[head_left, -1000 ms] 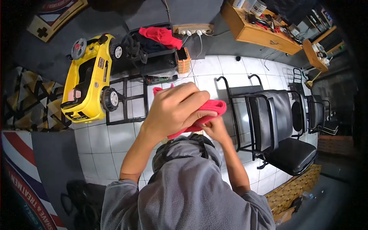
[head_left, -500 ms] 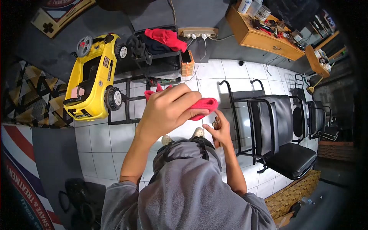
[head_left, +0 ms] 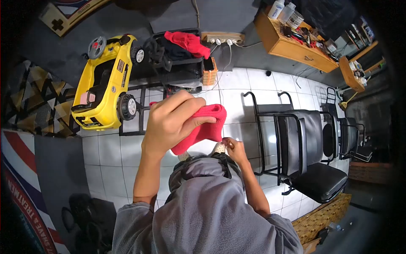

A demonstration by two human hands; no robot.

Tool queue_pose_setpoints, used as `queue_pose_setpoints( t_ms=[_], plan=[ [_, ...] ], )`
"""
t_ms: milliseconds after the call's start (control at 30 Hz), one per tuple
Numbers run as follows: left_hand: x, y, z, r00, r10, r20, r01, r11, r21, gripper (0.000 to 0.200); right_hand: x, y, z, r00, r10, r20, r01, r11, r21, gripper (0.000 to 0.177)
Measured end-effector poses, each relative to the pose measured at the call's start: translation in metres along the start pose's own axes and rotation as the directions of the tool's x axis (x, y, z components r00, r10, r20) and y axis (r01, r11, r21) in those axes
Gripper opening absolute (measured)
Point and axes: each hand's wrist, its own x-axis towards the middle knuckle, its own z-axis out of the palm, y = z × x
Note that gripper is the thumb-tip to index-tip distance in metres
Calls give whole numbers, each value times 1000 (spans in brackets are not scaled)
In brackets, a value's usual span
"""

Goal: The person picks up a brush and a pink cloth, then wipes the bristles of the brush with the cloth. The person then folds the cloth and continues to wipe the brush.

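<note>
A folded piece of red cloth (head_left: 207, 127) hangs from my left hand (head_left: 171, 122), pinched near its upper edge between thumb and fingers. Its lower part droops over my shoes. To the right of the cloth and lower, my right hand (head_left: 234, 149) has its fingers drawn together close to the cloth's lower right corner. Whether those fingertips hold the corner or anything else is too small to tell.
A yellow toy car (head_left: 103, 84) stands at the left. Behind my hands is a black rack (head_left: 182, 63) with red and dark cloths. Black chairs (head_left: 313, 148) stand at the right. A wooden drawer shelf (head_left: 292, 46) holds bottles and tools.
The red cloth has moved left and now hangs down lower and wider. My right hand has dropped down and left, and its spread fingers have closed together.
</note>
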Motion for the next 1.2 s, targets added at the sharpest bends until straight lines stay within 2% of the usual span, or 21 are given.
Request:
queue_pose_setpoints(
  t_ms=[33,133,200,233,267,333,400,433,500,567,633,667,700,800,833,933,967,1000,1067,1133,1200],
  plan=[
    [-2,-1,1,1000,10,29,-11,1000,2,31,-1,3,6,990,67,-123,-44,983,177,24],
    [-5,-4,12,991,46,126,-45,999,-6,29,4,-47,-32,974,126,-188,-81,971,227,37],
    [-7,-1,21,975,61,213,-58,998,-16,29,9,-77,-56,966,-103,-237,176,933,315,52],
    [-10,-1,26,967,59,248,-54,998,-24,29,8,-99,-71,977,-140,-164,198,883,426,61],
    [-11,-2,31,954,58,294,-52,998,-30,29,6,-130,-86,968,-192,-162,247,846,473,60],
    [-12,-6,39,921,60,384,-47,998,-42,28,7,-153,-94,941,-276,-195,334,851,405,49],
    [-14,-9,40,896,-15,444,48,997,-64,31,11,-161,-98,953,-216,-210,267,929,257,35],
    [-15,-11,40,895,-55,442,107,990,-92,33,13,-164,-96,958,-177,-224,242,922,304,25],
    [-21,-18,39,887,-136,441,217,966,-138,35,16,-170,-100,923,-257,-287,315,932,179,24],
    [-37,-33,35,831,-176,528,222,975,-25,35,18,-165,-101,902,-301,-308,335,940,63,20],
    [-53,-51,28,751,-245,613,175,969,172,27,18,-144,-101,931,-155,-330,230,952,201,17],
    [-55,-53,25,757,-276,592,251,960,127,25,18,-143,-101,940,-79,-332,176,947,271,16],
    [-55,-54,21,760,-309,572,324,943,79,22,16,-148,-103,925,-74,-374,214,912,350,11],
    [-57,-47,18,797,-353,489,428,903,-45,16,5,-154,-113,971,92,-222,57,810,583,8],
    [-57,-43,17,804,-358,474,445,892,-82,18,2,-153,-113,967,99,-234,52,823,565,11],
    [-71,-39,17,838,-297,458,444,859,-255,23,-16,-134,-123,992,6,-124,34,946,321,16],
    [-79,-38,15,849,-267,455,436,841,-321,25,-24,-124,-124,1000,10,-18,-3,931,366,21],
    [-85,-32,8,774,-279,568,528,779,-337,26,-32,-135,-134,995,-59,83,38,971,238,23],
    [-95,-17,-6,592,-258,763,698,637,-326,28,-45,-132,-140,954,-142,265,93,978,189,23],
    [-110,-5,-6,596,-169,785,663,656,-362,28,-48,-130,-150,849,-208,486,83,960,267,24],
    [-120,3,-5,496,-65,866,715,596,-365,29,-48,-104,-143,719,-411,561,28,823,567,26]
  ],
)
